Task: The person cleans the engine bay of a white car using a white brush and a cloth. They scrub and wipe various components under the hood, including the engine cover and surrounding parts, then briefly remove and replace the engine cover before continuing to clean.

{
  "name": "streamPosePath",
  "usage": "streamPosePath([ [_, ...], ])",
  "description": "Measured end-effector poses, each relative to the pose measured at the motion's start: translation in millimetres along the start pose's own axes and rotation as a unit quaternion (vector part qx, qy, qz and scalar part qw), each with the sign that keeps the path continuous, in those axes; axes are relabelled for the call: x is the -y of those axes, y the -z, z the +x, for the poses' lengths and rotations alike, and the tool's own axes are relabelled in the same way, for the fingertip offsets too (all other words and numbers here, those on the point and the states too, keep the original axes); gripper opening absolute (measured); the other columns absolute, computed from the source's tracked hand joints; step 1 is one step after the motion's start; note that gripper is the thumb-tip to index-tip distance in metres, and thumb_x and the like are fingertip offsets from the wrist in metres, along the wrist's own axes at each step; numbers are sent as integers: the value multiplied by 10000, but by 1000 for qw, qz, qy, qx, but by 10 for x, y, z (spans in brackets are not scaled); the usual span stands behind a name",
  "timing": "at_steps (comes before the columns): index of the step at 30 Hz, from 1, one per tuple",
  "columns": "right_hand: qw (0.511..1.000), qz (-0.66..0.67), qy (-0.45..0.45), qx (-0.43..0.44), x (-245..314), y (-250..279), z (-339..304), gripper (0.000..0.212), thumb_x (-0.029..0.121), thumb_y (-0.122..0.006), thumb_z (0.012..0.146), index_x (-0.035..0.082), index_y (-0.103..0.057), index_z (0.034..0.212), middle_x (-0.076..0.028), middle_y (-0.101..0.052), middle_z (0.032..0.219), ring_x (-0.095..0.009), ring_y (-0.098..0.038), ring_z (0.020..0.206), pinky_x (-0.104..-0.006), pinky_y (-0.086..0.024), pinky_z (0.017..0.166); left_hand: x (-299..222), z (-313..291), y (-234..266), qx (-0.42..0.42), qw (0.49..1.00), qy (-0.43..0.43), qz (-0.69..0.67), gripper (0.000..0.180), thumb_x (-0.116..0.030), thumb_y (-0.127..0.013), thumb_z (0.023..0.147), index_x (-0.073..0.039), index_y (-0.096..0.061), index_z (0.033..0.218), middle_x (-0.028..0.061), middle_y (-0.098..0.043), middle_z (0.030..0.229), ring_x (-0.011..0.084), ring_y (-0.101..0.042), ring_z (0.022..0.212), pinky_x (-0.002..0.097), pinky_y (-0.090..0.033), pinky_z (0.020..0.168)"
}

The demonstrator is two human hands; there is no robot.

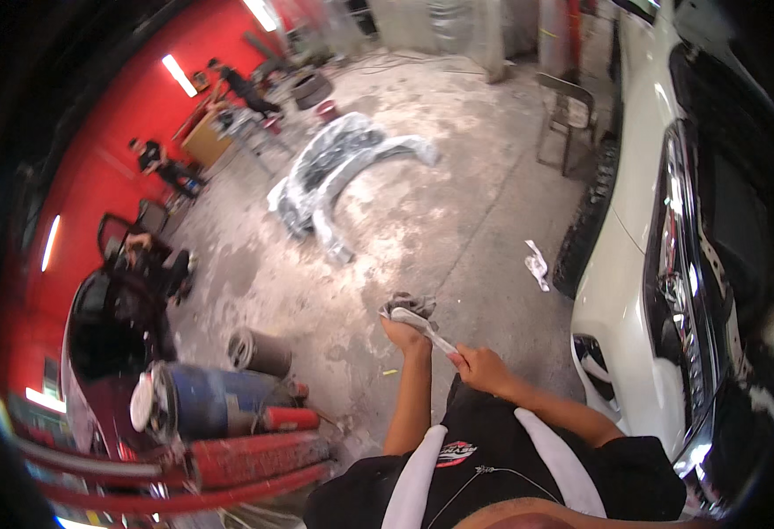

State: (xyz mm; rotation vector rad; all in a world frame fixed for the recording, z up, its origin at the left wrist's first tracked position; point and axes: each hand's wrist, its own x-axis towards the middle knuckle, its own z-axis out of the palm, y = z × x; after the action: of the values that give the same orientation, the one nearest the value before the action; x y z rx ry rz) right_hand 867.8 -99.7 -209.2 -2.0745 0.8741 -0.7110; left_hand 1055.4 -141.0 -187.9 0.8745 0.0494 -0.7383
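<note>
In front of my body, my left hand (402,332) is closed around a crumpled grey rag (421,302). My right hand (486,368) grips the near end of a pale, long-handled tool (440,340). The tool's wider far end lies against the rag at my left hand. Its exact kind is too blurred to make out. Both forearms reach forward from my black shirt, over the concrete floor.
A white car (620,291) stands close on my right, with a folding chair (567,119) beyond it. Plastic-wrapped bumper parts (325,176) lie ahead. To my left are a blue drum (219,398), a red frame (254,457) and a grey bin (260,353). Several people work farther left.
</note>
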Motion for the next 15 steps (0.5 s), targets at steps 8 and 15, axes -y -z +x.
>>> streamPosePath([
  [8,989,-115,-86,-22,-117,20,1220,369,398,-532,1044,59,-675,1024,-230,-680,711,-449,-696,678,-599,-528,610,968,2239,174,165,866,-157,444,269,-234,-559,913,-13,-633,778,143,-669,790,289,-651,646,430,-598,579],
  [15,982,-57,-179,-31,-606,143,1314,439,389,-478,1061,1,-681,1022,-272,-704,830,-482,-699,826,-574,-550,776,1347,1961,-646,135,964,225,49,415,-345,-540,906,33,-691,991,187,-737,921,362,-738,871,484,-615,847],
])
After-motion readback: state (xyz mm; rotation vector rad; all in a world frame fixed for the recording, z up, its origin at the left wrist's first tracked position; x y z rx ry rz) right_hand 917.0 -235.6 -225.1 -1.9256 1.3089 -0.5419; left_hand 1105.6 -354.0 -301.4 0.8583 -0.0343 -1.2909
